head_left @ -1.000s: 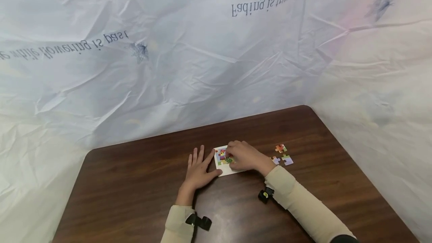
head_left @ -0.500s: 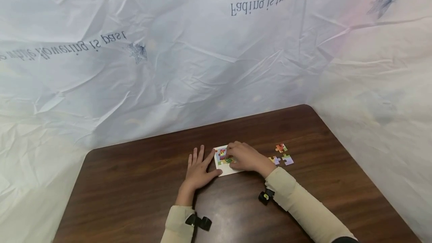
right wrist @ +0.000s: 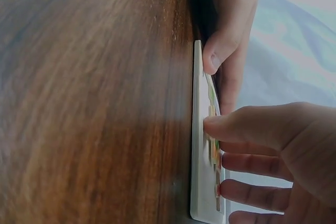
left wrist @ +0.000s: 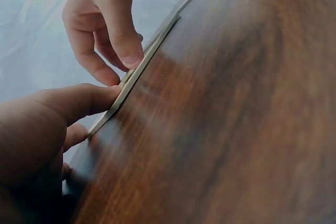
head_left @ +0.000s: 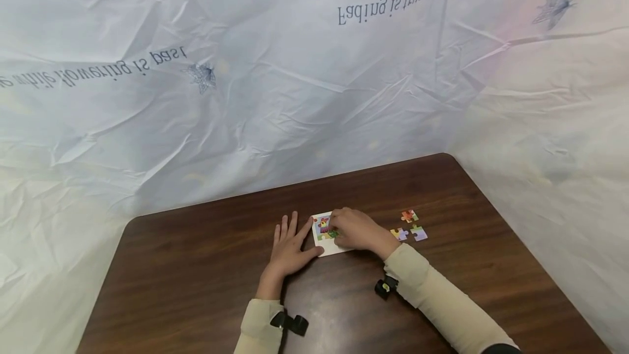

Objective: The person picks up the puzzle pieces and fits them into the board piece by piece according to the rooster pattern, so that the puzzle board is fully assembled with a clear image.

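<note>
A small white puzzle board (head_left: 326, 249) lies flat on the brown table, its upper left part filled with colourful pieces that show a bird picture. My left hand (head_left: 290, 251) rests beside it with fingers spread, thumb and index fingertip at the board's left edge. Over the board's right part is my right hand (head_left: 362, 229), fingers bent down. In the right wrist view its thumb and fingers pinch a puzzle piece (right wrist: 213, 151) at the board's surface; the fingers hide much of it. The board's white edge (right wrist: 197, 129) shows side-on there.
To the right of the board lie loose puzzle pieces: an orange-red one (head_left: 408, 216), a green and lilac one (head_left: 419, 232) and a yellow and lilac one (head_left: 399, 234). A pale printed sheet (head_left: 304, 97) hangs behind the table (head_left: 196, 266).
The right hand has shifted very slightly over the board, its fingers staying at the same spot. The left hand has not moved.
</note>
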